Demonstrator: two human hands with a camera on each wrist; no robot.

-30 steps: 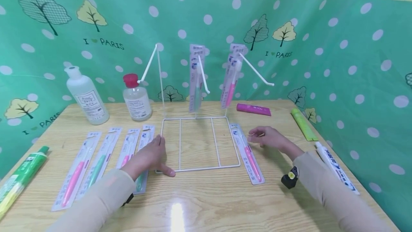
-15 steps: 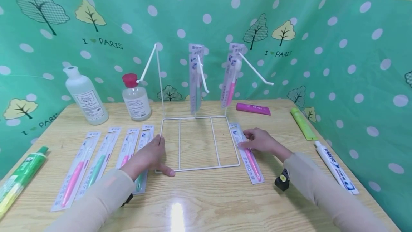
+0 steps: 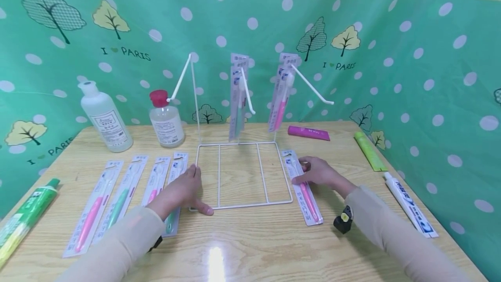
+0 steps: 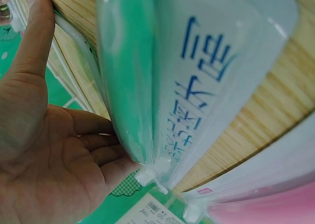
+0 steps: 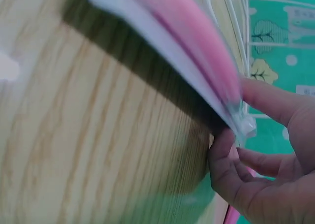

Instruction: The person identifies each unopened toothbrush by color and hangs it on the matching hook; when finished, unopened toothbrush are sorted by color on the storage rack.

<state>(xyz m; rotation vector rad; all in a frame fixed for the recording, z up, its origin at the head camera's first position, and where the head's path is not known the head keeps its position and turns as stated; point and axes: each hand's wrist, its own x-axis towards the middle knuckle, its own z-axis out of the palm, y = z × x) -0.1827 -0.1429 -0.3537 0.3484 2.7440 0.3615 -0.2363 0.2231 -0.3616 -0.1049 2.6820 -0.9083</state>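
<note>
Right hand (image 3: 316, 171) came in, pinching a toothbrush (image 3: 305, 192). Pick-up seems begun, needing a lift; left hand (image 3: 182, 192), loose, touches the rack (image 3: 262, 175) between them.

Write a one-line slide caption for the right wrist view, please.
The right hand pinches a packaged pink toothbrush between thumb and fingers, with the wood-grain table beneath.

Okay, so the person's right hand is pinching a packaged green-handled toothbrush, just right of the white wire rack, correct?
Not green: the right hand is pinching a packaged pink-handled toothbrush, just right of the white wire rack. The head view shows it.
</note>
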